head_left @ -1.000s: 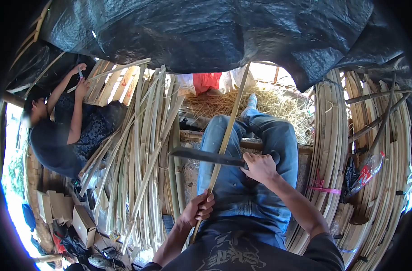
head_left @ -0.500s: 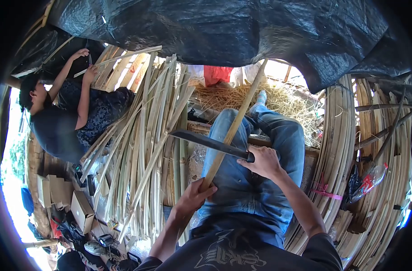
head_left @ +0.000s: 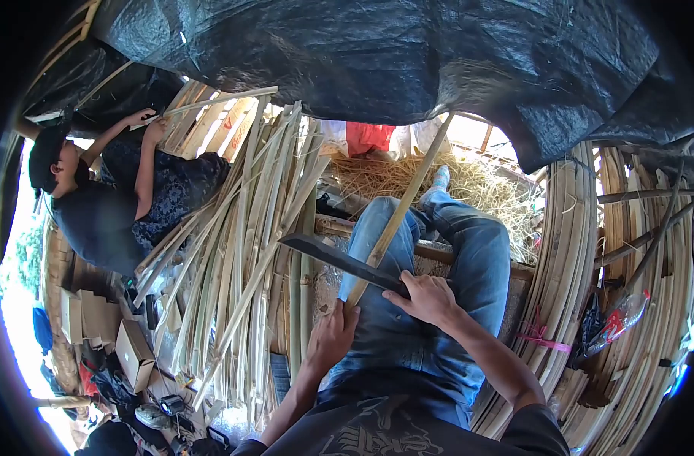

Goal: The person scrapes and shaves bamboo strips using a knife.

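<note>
My left hand (head_left: 333, 332) is closed around the lower end of a long split bamboo strip (head_left: 408, 199), which slants up and away over my left thigh. In my right hand (head_left: 429, 298) is the handle of a machete with a dark blade (head_left: 333, 257). The blade points left and lies across the strip, a little above my left hand. Whether its edge cuts into the strip cannot be made out. Under both hands are my legs in blue jeans (head_left: 480, 254).
Many loose bamboo strips (head_left: 244, 220) lean at the left, beside a seated co-worker (head_left: 96, 220) holding a strip. Bundled strips (head_left: 567, 228) and a plastic bottle (head_left: 624, 315) are at the right. Straw (head_left: 385, 176) lies ahead beneath a black tarp (head_left: 362, 53). Cardboard boxes (head_left: 134, 353) stand lower left.
The machete and my right hand have moved down toward my left hand. The blade now tilts more steeply. The co-worker's hands have come lower in view.
</note>
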`<state>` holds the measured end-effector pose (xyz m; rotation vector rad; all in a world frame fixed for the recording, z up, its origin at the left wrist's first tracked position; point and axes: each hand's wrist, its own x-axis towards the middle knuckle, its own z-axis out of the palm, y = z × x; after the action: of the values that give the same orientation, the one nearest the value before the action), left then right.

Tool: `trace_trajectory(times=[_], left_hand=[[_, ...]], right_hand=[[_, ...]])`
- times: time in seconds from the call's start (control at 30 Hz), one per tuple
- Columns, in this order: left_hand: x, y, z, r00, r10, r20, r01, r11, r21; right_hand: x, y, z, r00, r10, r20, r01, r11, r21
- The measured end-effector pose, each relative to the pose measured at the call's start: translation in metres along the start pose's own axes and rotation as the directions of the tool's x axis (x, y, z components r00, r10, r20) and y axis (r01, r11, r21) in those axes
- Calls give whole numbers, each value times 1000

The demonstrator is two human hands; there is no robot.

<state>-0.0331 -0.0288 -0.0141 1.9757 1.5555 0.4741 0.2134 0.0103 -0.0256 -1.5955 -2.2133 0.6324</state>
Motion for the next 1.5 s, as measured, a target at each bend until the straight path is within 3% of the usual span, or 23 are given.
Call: trace_trajectory(times=[0.07, 0.27, 0.37, 0.43, 0.5, 0.57, 0.67, 0.7, 0.77, 0.83, 0.9, 0.97, 1.03, 1.13, 1.17, 1.23, 1.33, 1.5], left_hand=[[5, 30, -5, 965, -258, 37, 255, 965, 63], [4, 21, 10, 964, -264, 39, 257, 957, 130], [0, 13, 16, 974, -225, 1, 223, 968, 118], [2, 13, 15, 974, -225, 7, 223, 970, 94], [3, 12, 18, 975, -223, 24, 220, 973, 73], [3, 7, 19, 981, -196, -7, 196, 979, 58], [0, 7, 21, 984, -177, -25, 178, 983, 48], [-4, 7, 21, 982, -189, -26, 189, 981, 42], [2, 6, 20, 973, -228, 40, 227, 974, 14], [3, 5, 20, 979, -204, 22, 204, 979, 12], [3, 4, 20, 981, -194, 20, 194, 981, 15], [1, 7, 20, 975, -220, 39, 220, 975, 16], [-3, 13, 18, 964, -261, 53, 260, 965, 25], [-1, 16, 10, 956, -290, 46, 289, 957, 20], [1, 17, 9, 954, -299, 38, 299, 954, -9], [3, 16, 7, 959, -282, 20, 283, 957, -56], [-1, 27, 2, 949, -314, -2, 311, 943, -117], [2, 18, 2, 954, -296, -36, 285, 942, -179]], right_hand=[[2, 2, 5, 999, -22, -48, 18, 995, -93], [7, 5, -13, 996, -18, 87, 36, 977, -208], [23, 48, 7, 951, 28, -308, -117, 954, -276], [25, 36, -4, 959, 64, -278, -141, 953, -267], [14, 11, -13, 997, -55, 61, 66, 980, -189], [11, 16, 3, 991, -125, 48, 133, 968, -215], [28, 30, 3, 977, 13, -212, -53, 982, -184], [32, 33, 4, 977, 90, -194, -124, 977, -176], [24, 27, 2, 980, -12, -197, -31, 976, -214], [10, 17, -3, 995, -102, 23, 104, 965, -240], [14, 18, -10, 998, -16, 67, 31, 973, -229], [31, 38, -6, 978, 103, -181, -134, 977, -166], [36, 38, -12, 963, 141, -231, -179, 972, -152], [21, 4, -27, 975, 127, 182, -87, 973, -213], [13, 5, -15, 977, 12, 211, 39, 971, -235], [8, 10, -1, 995, -84, 52, 93, 975, -203], [22, 27, 9, 987, 17, -162, -49, 980, -194], [5, 3, -4, 999, -42, -16, 38, 979, -202]])
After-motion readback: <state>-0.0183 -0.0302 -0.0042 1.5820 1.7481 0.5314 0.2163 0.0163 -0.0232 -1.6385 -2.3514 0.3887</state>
